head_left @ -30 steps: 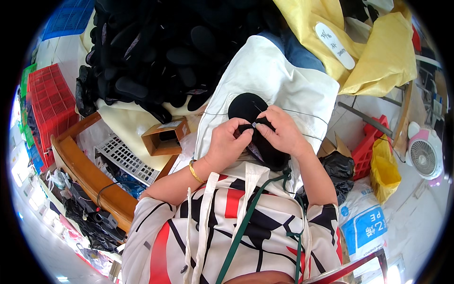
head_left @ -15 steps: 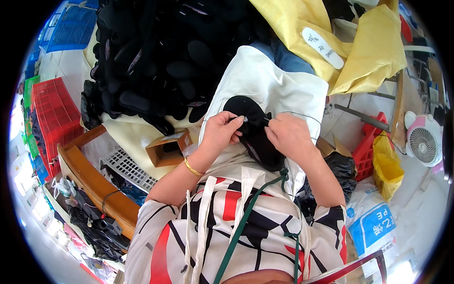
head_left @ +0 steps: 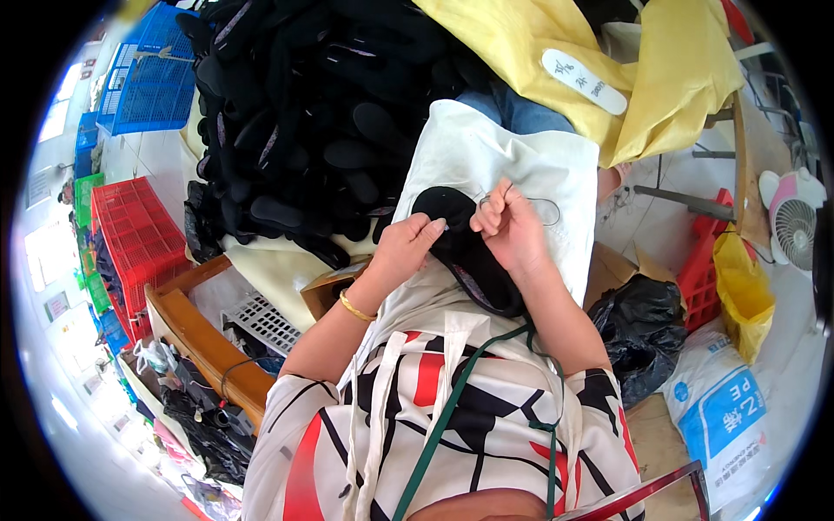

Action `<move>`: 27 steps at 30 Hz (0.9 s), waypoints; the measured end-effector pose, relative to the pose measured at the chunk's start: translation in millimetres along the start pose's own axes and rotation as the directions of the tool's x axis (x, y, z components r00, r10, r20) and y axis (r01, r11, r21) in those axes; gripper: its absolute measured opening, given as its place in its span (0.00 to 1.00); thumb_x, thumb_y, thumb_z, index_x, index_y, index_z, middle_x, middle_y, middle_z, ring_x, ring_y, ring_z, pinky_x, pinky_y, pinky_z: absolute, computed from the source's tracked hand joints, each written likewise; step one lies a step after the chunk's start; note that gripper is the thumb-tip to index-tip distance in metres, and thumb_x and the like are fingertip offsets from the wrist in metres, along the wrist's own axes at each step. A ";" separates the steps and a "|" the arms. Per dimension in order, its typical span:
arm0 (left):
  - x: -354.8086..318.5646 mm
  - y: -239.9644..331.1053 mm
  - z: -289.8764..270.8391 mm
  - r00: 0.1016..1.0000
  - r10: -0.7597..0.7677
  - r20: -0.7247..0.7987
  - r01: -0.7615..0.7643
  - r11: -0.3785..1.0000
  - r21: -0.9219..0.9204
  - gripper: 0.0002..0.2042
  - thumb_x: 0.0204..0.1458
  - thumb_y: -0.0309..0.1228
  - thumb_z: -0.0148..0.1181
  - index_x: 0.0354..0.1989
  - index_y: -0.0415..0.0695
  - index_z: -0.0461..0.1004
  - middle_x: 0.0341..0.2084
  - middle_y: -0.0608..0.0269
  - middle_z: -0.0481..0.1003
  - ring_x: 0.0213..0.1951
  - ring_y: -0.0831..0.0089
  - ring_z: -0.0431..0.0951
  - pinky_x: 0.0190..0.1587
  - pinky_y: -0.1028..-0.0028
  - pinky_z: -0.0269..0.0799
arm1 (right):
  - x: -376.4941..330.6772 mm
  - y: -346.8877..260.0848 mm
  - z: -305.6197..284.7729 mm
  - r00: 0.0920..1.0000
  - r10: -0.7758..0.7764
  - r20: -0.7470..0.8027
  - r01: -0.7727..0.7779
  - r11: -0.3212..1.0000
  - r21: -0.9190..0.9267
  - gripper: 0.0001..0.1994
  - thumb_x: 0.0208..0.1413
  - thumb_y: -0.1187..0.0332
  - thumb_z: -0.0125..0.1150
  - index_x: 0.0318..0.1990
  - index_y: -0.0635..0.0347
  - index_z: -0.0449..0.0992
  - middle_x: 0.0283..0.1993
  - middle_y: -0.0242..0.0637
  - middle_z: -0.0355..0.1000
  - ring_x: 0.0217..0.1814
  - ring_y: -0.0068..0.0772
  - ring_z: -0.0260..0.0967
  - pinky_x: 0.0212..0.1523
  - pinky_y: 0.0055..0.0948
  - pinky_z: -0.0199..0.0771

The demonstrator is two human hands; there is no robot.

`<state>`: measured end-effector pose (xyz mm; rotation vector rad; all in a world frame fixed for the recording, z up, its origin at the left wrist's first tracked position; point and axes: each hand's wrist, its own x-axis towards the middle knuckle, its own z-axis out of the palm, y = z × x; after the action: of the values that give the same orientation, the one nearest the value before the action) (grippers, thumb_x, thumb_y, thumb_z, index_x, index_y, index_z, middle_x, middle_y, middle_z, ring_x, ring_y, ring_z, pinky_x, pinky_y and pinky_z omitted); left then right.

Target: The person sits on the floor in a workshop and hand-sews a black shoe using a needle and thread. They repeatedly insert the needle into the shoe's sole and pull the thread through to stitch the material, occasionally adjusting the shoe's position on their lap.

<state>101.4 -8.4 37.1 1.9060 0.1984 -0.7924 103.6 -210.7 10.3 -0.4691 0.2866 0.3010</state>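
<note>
Clutter everywhere around the person's lap, honestly. Big heap of black shoe soles (head_left: 321,113) piled up ahead and to the left, reaching right to the edge of the white cloth (head_left: 512,165) spread over the knees. Yellow sheeting (head_left: 678,78) is bunched up top right with one white insole (head_left: 584,81) lying on it. Left side has a red crate (head_left: 130,243) and a blue crate (head_left: 143,87), plus a wooden bench edge (head_left: 204,343) and a small cardboard box (head_left: 326,291) tucked just beside the left forearm. On the right there's a black plastic bag (head_left: 638,334), a yellow bag (head_left: 743,291), a white sack (head_left: 721,412) and a little fan (head_left: 795,230) on the pale tiled floor.

Now the hands. Left hand (head_left: 407,247) is curled shut, pinching the upper edge of the black shoe upper (head_left: 465,256), which rests on the white cloth in the lap between both hands. Right hand (head_left: 508,226) is also closed, fingers bunched tight around something small and metallic at the top, touching the same black piece. A thin thread (head_left: 547,204) loops out just beside that hand over the cloth.
</note>
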 end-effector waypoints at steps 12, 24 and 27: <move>7.6 -29.3 10.8 0.998 -0.017 0.053 0.023 0.993 -0.120 0.20 0.61 0.43 0.60 0.22 0.41 0.67 0.12 0.69 0.65 0.16 0.82 0.68 0.20 0.76 0.64 | -36.7 -28.8 -8.7 0.878 0.020 -0.479 0.053 0.989 0.138 0.23 0.69 0.60 0.45 0.18 0.47 0.53 0.15 0.20 0.41 0.16 0.21 0.36 0.21 0.26 0.44; -13.0 10.5 -6.7 0.836 0.548 -0.037 -0.451 0.723 0.524 0.12 0.50 0.37 0.68 0.30 0.42 0.74 0.26 0.55 0.73 0.29 0.61 0.75 0.33 0.66 0.72 | -56.5 -8.5 0.5 0.950 0.029 -0.311 0.039 0.976 0.212 0.15 0.67 0.62 0.48 0.25 0.50 0.61 0.18 0.24 0.51 0.19 0.23 0.45 0.30 0.28 0.56; -22.8 32.2 3.9 0.761 0.645 -0.070 -0.470 0.622 0.626 0.11 0.48 0.35 0.67 0.35 0.45 0.74 0.26 0.56 0.74 0.28 0.60 0.77 0.32 0.65 0.73 | -61.9 7.1 0.2 0.968 0.054 -0.247 -0.014 0.987 0.163 0.15 0.67 0.61 0.47 0.25 0.51 0.61 0.18 0.25 0.51 0.20 0.24 0.47 0.30 0.28 0.56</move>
<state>97.1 -22.2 74.0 2.4623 -0.5288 -0.1113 44.4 -218.0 28.6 -0.3435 0.5621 0.2496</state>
